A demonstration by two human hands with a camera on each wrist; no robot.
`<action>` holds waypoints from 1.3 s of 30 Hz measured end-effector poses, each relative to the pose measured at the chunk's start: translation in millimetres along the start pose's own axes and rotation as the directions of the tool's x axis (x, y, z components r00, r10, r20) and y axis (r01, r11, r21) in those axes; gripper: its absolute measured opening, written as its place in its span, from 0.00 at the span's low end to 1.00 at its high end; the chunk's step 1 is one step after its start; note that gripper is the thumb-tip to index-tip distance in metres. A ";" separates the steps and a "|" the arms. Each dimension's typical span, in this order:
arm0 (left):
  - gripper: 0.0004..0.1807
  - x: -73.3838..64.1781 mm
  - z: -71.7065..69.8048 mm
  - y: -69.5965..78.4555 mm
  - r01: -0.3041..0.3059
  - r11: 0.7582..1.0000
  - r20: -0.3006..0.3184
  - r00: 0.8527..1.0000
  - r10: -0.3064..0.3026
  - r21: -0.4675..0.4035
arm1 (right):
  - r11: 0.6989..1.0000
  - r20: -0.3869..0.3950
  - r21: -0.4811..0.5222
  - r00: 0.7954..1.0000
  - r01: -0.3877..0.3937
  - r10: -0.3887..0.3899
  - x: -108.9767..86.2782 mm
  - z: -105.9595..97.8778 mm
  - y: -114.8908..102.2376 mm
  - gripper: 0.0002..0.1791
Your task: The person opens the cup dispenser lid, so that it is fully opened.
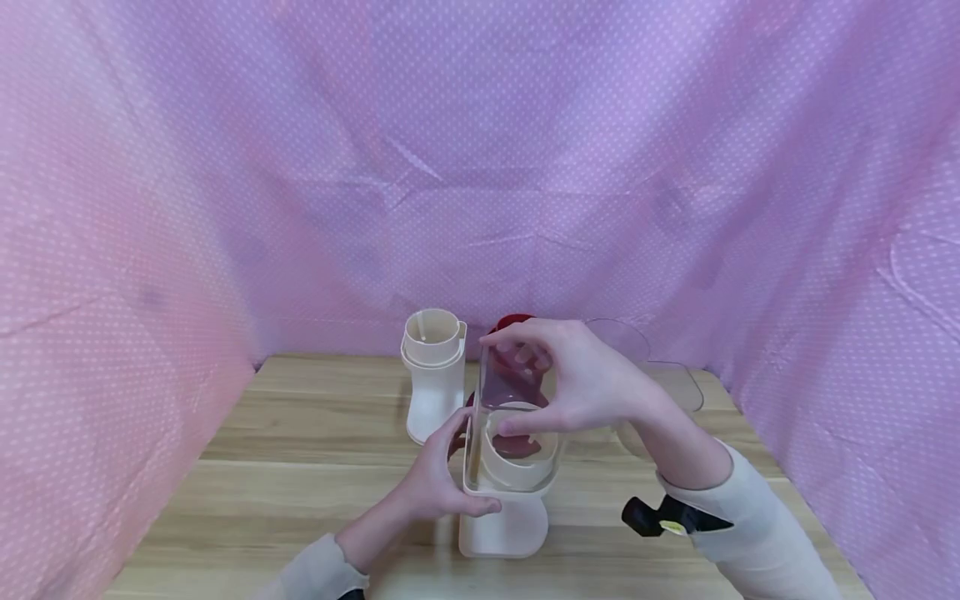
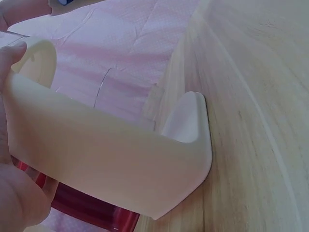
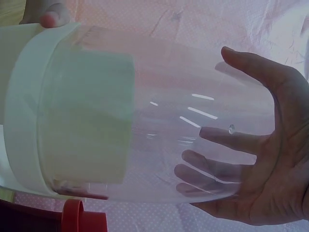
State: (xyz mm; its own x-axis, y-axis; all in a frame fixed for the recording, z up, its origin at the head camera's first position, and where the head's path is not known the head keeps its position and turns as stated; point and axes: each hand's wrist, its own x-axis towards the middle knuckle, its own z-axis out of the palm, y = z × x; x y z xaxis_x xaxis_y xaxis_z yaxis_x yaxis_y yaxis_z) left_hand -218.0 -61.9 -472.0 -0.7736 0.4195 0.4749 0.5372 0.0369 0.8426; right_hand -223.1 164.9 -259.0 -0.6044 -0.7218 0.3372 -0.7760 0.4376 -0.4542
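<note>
A cream plastic stand (image 1: 504, 531) with a round collar on top and a flat foot stands near the middle of the table. My left hand (image 1: 435, 477) grips its upper part from the left, thumb in front, fingers around the back edge. Over the collar sits a clear plastic container (image 3: 164, 96), its lower rim at the stand's ledge. My right hand (image 1: 596, 375) holds the container by its upper end, thumb on one side and fingers on the other. Through its clear wall the fingers show in the right wrist view.
Behind to the left is a second cream stand (image 1: 435, 400) with an uncovered collar. A red stand (image 1: 514, 320) is partly hidden behind the container and right hand. More clear containers (image 1: 681, 385) lie at the back right of the wooden table (image 1: 315, 467). Pink dotted cloth (image 1: 480, 125) surrounds it.
</note>
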 end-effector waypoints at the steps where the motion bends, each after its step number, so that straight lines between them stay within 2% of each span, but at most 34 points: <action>1: 0.58 0.4 0.0 -0.1 0.001 1.000 0.003 1.000 -0.001 -0.001 | 1.000 0.003 0.001 1.000 0.000 0.000 -0.2 -0.5 -0.3 0.44; 6: 0.58 1.5 -0.5 -1.3 -0.012 1.000 0.009 1.000 0.012 0.010 | 1.000 0.007 -0.008 1.000 -0.004 0.004 -1.1 -1.8 -1.3 0.44; 10: 0.56 0.9 -1.6 -1.5 -0.036 0.999 0.005 0.999 0.036 0.030 | 0.999 -0.020 -0.034 1.000 0.010 -0.011 -5.2 -3.4 -4.5 0.46; 14: 0.56 1.7 -3.0 -2.5 -0.059 0.997 0.008 0.998 0.059 0.039 | 0.996 -0.115 -0.087 0.992 0.033 -0.043 -16.1 -19.5 -15.2 0.50; 17: 0.57 3.3 -5.0 -2.9 -0.061 0.998 0.025 0.998 0.060 0.031 | 0.992 -0.212 -0.129 0.976 0.013 -0.041 -24.9 -41.0 -22.7 0.52; 22: 0.57 3.3 -13.3 -3.6 -0.058 0.998 0.087 0.994 0.060 -0.017 | 0.981 -0.325 -0.178 0.946 -0.081 0.019 -36.7 -65.8 -24.5 0.47; 25: 0.59 4.0 -25.2 -5.0 -0.074 0.996 0.183 0.980 0.083 -0.055 | 0.975 -0.353 -0.184 0.934 -0.122 0.050 -44.2 -71.9 -20.9 0.41; 27: 0.62 4.9 -37.8 -5.0 -0.092 0.994 0.273 0.956 0.106 -0.063 | 0.972 -0.358 -0.187 0.932 -0.141 0.066 -49.2 -73.9 -16.9 0.38; 29: 0.66 5.5 -51.3 -1.5 -0.111 0.993 0.356 0.927 0.122 -0.050 | 0.968 -0.361 -0.185 0.928 -0.171 0.095 -55.0 -76.1 -12.1 0.35; 30: 0.68 6.0 -57.1 2.1 -0.125 0.992 0.382 0.915 0.127 -0.032 | 0.964 -0.365 -0.185 0.924 -0.192 0.114 -57.9 -77.4 -9.6 0.33; 31: 0.70 6.4 -61.3 7.5 -0.143 0.990 0.393 0.910 0.131 0.000 | 0.959 -0.369 -0.186 0.920 -0.213 0.133 -60.8 -78.8 -6.8 0.32; 32: 0.72 6.5 -63.6 14.6 -0.163 0.986 0.388 0.912 0.135 0.042 | 0.954 -0.373 -0.186 0.915 -0.237 0.155 -64.0 -80.6 -4.2 0.30; 33: 0.74 6.3 -63.8 23.2 -0.184 0.978 0.367 0.920 0.137 0.096 | 0.948 -0.377 -0.184 0.909 -0.261 0.177 -67.1 -82.6 -1.7 0.29; 35: 0.75 5.4 -57.3 43.1 -0.201 0.951 0.275 0.952 0.134 0.234 | 0.935 -0.382 -0.178 0.898 -0.306 0.221 -73.3 -87.1 3.5 0.29; 37: 0.73 4.2 -45.1 62.9 -0.182 0.913 0.158 0.979 0.131 0.365 | 0.922 -0.386 -0.170 0.884 -0.348 0.263 -79.2 -92.1 8.8 0.29; 39: 0.71 3.4 -31.2 79.2 -0.134 0.875 0.055 0.991 0.123 0.465 | 0.901 -0.393 -0.163 0.864 -0.401 0.314 -84.5 -96.5 13.9 0.30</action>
State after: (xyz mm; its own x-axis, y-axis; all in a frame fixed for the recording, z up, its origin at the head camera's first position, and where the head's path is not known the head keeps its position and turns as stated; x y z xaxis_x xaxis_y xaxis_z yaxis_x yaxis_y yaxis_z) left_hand -188.6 -85.9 -395.8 -0.6821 0.4704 0.5599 0.7302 0.3975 0.5556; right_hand -200.2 283.8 -214.3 -0.8368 -0.2755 0.4731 -0.4861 0.7714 -0.4106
